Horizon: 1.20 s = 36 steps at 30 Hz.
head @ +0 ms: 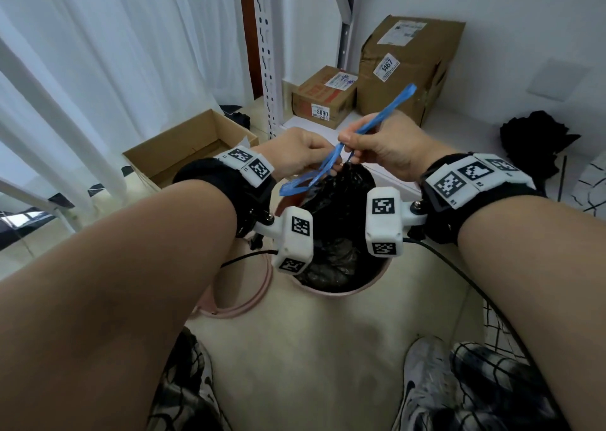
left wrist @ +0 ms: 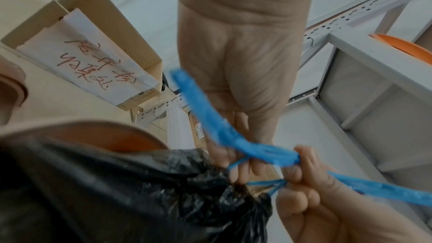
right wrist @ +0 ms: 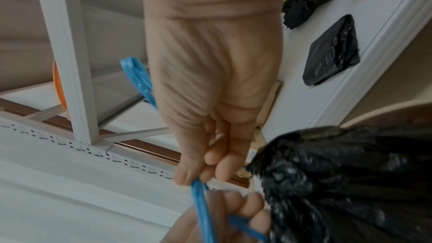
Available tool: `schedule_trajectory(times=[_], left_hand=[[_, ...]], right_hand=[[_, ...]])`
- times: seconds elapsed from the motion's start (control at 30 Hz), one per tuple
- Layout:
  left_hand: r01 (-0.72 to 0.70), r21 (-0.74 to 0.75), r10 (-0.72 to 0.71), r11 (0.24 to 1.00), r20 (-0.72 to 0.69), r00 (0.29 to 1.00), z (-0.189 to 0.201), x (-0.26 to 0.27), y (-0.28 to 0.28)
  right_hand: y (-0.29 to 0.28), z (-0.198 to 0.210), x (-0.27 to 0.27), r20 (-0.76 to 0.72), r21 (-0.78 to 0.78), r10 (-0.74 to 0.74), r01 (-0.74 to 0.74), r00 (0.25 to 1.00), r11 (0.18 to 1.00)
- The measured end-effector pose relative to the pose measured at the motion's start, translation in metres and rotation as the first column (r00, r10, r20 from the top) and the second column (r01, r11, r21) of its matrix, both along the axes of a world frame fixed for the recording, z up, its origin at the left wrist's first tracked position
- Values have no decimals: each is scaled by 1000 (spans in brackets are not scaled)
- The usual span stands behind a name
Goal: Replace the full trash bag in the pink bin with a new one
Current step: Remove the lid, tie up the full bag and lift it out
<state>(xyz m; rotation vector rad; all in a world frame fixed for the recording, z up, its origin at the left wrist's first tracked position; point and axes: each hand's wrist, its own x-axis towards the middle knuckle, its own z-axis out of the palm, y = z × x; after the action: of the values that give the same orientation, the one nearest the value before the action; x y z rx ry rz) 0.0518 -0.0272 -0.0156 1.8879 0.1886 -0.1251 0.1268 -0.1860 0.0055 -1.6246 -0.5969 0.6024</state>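
Both hands working the blue drawstring [head: 331, 165] above the bag's gathered neck: left hand [head: 296, 152] pinching one loop, right hand [head: 380, 145] pinching the other. Full black trash bag [head: 341, 220] sitting in the pink bin [head: 380, 275] beneath the hands; tying seems underway, lifting out and relining left. Cardboard boxes [head: 324, 98] beyond the hands, not obstructing.

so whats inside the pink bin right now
The pink bin holds a black trash bag, its neck gathered by blue drawstrings that the left hand and right hand pinch. The bag's contents are hidden by the plastic.
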Motion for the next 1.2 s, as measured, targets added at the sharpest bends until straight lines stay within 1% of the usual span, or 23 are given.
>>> schedule_trajectory(times=[0.13, 0.23, 0.33, 0.43, 0.53, 0.6, 0.7, 0.8, 0.87, 0.9, 0.97, 1.03, 1.1, 1.13, 1.2], left_hand=[[-19, -12, 18, 1000, -62, 998, 4, -8, 1], [-37, -70, 31, 997, -73, 997, 6, -11, 3], [-51, -83, 46, 995, -62, 997, 7, -15, 7], [-63, -98, 58, 993, -61, 996, 6, -17, 11], [-50, -35, 48, 998, -54, 997, 5, -19, 14], [-56, 25, 57, 998, -45, 997, 5, -19, 16], [-53, 116, 58, 992, -40, 998, 7, -21, 17], [-49, 80, 53, 996, -52, 997, 7, -22, 17], [-55, 52, 58, 997, -54, 997, 5, -20, 17], [-60, 63, 63, 996, -50, 997, 5, -20, 18], [-76, 118, 80, 990, -37, 996, 5, -22, 20], [-103, 197, 109, 975, -19, 994, 6, -26, 24], [-96, 320, 105, 943, -12, 994, 7, -29, 30], [-71, 412, 87, 908, -21, 996, 8, -29, 31], [-44, 587, 74, 808, -26, 997, 9, -28, 31]], right_hand=[[-3, -1, -3, -32, -39, 37, -38, 999, 999], [-1, 0, -5, -13, -86, 68, -69, 998, 994], [2, 1, -7, 88, -186, 113, -96, 990, 978], [7, -1, -8, 241, -262, 80, -14, 967, 965], [13, -5, -8, 360, -258, 7, 92, 933, 962], [17, -9, -6, 424, -264, -7, 131, 906, 956], [24, -16, -3, 474, -278, -22, 173, 880, 945], [33, -17, -6, 494, -241, -68, 211, 867, 947], [38, -17, -10, 465, -196, -86, 197, 881, 960], [40, -17, -12, 447, -176, -86, 182, 890, 967], [42, -17, -14, 419, -168, -68, 151, 905, 974], [44, -18, -17, 432, -198, -32, 129, 901, 972], [46, -19, -19, 425, -229, 17, 90, 905, 969], [47, -21, -20, 404, -243, 37, 68, 914, 968], [49, -25, -22, 343, -257, 53, 39, 938, 966]])
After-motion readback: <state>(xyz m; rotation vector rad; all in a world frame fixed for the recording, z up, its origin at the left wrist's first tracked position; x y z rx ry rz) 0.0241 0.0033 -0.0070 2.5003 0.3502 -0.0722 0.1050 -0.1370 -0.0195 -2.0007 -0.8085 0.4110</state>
